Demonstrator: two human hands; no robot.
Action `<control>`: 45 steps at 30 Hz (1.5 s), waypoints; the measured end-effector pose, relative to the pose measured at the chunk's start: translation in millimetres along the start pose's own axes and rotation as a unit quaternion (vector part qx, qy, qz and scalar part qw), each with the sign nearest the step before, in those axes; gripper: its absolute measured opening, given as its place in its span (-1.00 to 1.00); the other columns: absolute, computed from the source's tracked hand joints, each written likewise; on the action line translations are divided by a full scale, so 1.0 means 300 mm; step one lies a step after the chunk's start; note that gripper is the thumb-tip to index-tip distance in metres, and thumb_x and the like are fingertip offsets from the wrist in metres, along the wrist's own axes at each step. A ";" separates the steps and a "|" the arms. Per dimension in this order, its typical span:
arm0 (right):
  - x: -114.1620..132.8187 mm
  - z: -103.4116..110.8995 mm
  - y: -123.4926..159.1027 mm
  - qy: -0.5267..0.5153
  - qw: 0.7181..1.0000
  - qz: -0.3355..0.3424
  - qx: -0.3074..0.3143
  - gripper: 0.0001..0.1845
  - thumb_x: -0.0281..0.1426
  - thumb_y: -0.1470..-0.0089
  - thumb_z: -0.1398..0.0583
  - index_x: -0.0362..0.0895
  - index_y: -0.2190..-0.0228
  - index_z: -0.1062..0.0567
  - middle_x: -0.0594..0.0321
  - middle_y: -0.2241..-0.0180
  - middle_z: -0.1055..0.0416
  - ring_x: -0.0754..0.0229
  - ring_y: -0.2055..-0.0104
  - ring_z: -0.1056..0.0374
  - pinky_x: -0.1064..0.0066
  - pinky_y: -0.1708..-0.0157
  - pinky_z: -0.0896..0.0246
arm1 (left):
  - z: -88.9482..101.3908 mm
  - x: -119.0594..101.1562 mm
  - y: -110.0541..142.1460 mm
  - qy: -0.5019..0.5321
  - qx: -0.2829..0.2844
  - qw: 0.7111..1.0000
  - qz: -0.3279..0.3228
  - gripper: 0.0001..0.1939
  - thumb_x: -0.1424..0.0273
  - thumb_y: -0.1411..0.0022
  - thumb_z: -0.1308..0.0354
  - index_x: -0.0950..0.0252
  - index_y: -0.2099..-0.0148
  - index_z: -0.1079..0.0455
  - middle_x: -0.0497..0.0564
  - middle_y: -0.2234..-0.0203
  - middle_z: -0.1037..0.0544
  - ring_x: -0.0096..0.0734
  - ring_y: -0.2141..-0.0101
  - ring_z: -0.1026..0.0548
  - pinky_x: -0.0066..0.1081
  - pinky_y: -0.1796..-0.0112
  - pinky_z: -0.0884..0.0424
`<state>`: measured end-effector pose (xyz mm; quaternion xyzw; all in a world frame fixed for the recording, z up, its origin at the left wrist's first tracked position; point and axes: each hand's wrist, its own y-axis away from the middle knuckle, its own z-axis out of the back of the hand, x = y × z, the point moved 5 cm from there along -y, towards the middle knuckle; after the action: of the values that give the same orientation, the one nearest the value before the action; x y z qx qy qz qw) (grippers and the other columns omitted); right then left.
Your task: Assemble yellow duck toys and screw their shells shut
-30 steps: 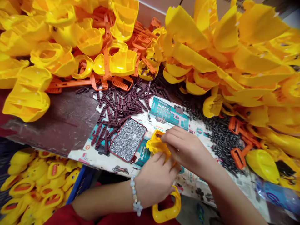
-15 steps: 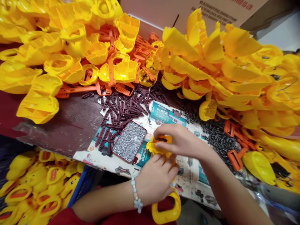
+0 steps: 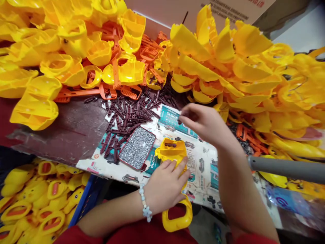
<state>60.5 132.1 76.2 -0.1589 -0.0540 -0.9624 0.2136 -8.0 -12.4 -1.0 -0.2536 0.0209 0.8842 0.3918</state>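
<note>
My left hand [image 3: 169,181], with a beaded bracelet at the wrist, holds a yellow plastic duck half-shell [image 3: 175,149] against the printed cardboard. The shell's hollow side faces up, and its loop handle [image 3: 177,222] hangs past the board's near edge. Inside its head end lies a dark maroon plastic piece [image 3: 170,144]. Beyond the shell, my right hand [image 3: 203,122] is raised over the board, thumb and fingers closed together. Something small and dark shows at the fingertips, too small to name. Left of the shell sits a red-rimmed tray [image 3: 154,144] full of tiny silver pins.
Maroon plastic parts [image 3: 132,112] are heaped behind the tray. Yellow half-shells [image 3: 243,74] and orange pieces [image 3: 142,54] pile up at the back and right. A grey tube [image 3: 286,168] crosses the right side. Lower left, a blue crate [image 3: 83,200] holds yellow ducks.
My right hand has left the shell and moved up and right, exposing the maroon piece inside. My left hand stays on the shell. A grey tube has come into view at the right.
</note>
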 end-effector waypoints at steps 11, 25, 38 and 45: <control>-0.055 -0.131 0.238 -0.037 0.989 0.114 -0.086 -0.82 -0.48 -0.20 0.05 -0.21 0.32 -0.33 0.18 0.36 -0.32 0.16 0.33 -0.27 0.42 0.34 -0.14 | -0.007 0.003 -0.010 -0.007 0.013 1.000 -0.007 -0.37 0.11 -0.12 -0.19 0.36 -0.13 -0.20 0.22 -0.10 -0.33 -0.04 0.00 -0.37 -0.17 0.01 -0.26; -0.048 -0.165 0.222 0.050 0.991 0.126 -0.006 -0.89 -0.65 -0.06 -0.15 -0.24 0.44 -0.37 0.23 0.43 -0.32 0.18 0.39 -0.28 0.46 0.43 -0.09 | 0.008 -0.009 -0.003 0.018 -0.007 1.000 0.014 -0.37 0.15 -0.03 -0.27 0.35 -0.07 -0.23 0.19 -0.09 -0.33 -0.11 0.05 -0.38 -0.21 -0.01 -0.24; 0.080 -0.113 -0.421 0.187 0.982 0.018 -0.038 -0.69 -0.39 -0.26 -0.20 -0.22 0.00 -0.32 0.07 0.00 -0.15 0.02 -0.02 -0.15 0.11 -0.03 -0.18 | 0.027 0.003 0.034 0.040 -0.001 0.999 0.008 -0.33 0.10 0.01 -0.29 0.24 -0.09 -0.21 0.16 -0.23 -0.16 -0.15 0.00 -0.38 -0.19 -0.02 -0.27; 0.142 0.024 -0.390 0.195 0.972 0.024 -0.130 -0.87 -0.47 -0.29 -0.13 -0.23 0.13 -0.39 0.15 0.22 -0.29 0.14 0.16 -0.27 0.31 0.13 -0.29 | 0.037 0.013 0.020 0.051 -0.055 0.997 0.006 -0.42 0.10 -0.01 -0.28 0.24 -0.03 -0.29 0.17 -0.10 -0.36 -0.18 0.00 -0.41 -0.07 -0.10 -0.21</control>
<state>-24.0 222.3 92.8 0.0046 0.1177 -0.9682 0.2205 -19.4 -11.4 5.9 -0.3192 -0.0060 0.8723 0.3704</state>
